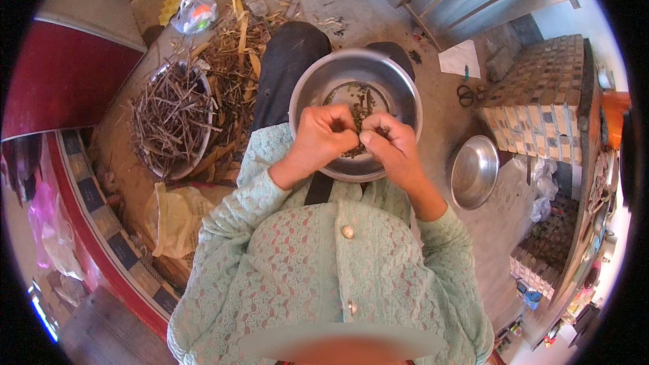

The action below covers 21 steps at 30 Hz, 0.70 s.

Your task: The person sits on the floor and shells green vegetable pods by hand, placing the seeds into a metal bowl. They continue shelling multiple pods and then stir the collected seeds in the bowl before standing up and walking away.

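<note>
On my lap rests a round metal basin [304, 88]. A scatter of small greenish-brown bits [362, 92], perhaps seeds, lies on its bottom, with a few thin dark pieces among them. My left hand [323, 140] is over the basin with its thumb and fingers pinched together. Close against it, my right hand [393, 147] is also closed in a pinch, thumb toward the left fingertips. Whatever sits between the fingertips is too small and too covered to name. Both hands are inside the basin's outline, above the bits.
To the left, a basin heaped with dry twigs [169, 118] stands beside loose stalks and husks [233, 61]. A yellowish sack [177, 220] lies nearer. On the right are an empty metal bowl [475, 172], scissors [466, 95], white paper [460, 59] and a brick structure [534, 88].
</note>
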Each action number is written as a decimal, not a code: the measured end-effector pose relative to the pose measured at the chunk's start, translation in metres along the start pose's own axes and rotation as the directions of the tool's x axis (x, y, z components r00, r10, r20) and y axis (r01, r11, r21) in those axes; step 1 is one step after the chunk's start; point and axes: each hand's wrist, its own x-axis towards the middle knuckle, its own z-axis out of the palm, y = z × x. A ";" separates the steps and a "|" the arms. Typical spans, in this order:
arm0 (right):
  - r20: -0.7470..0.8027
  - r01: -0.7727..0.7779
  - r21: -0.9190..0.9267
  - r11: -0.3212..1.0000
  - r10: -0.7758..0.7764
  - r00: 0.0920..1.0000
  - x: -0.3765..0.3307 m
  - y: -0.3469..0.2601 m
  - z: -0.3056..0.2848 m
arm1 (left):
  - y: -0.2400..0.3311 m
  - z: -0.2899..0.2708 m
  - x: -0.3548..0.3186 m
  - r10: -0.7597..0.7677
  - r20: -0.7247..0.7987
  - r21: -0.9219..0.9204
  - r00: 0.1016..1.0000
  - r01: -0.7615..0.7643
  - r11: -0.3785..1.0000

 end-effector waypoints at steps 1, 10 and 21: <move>-0.017 0.002 0.004 1.000 -0.002 1.000 0.000 -0.003 0.001 | -0.001 -0.001 0.000 -0.004 -0.009 0.006 1.000 0.004 1.000; -0.042 0.192 -0.161 0.968 -0.201 0.979 0.006 0.000 0.000 | 0.005 0.003 -0.004 0.071 -0.061 -0.035 0.996 -0.074 0.997; 0.145 0.286 -0.448 0.847 -0.247 0.958 0.012 -0.019 -0.009 | 0.000 0.003 -0.006 0.156 -0.013 0.212 0.988 -0.149 0.966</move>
